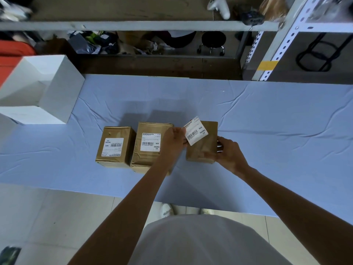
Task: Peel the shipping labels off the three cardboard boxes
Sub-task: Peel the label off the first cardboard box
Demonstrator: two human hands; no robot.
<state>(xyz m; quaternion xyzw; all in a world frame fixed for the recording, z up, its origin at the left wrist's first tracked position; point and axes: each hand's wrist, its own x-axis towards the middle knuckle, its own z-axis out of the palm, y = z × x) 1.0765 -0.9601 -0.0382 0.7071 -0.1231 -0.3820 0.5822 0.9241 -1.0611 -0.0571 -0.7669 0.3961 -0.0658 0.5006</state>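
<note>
My left hand point(174, 139) pinches the white printed label point(196, 131) by its left edge. My right hand point(230, 153) grips the small brown cardboard box point(200, 152) at its right side. Wrinkled blue cloth point(286, 131) lies open rightward.

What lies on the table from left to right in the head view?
White box → left cardboard box → middle cardboard box → left hand, pinching the peeled label → right cardboard box → right hand.
</note>
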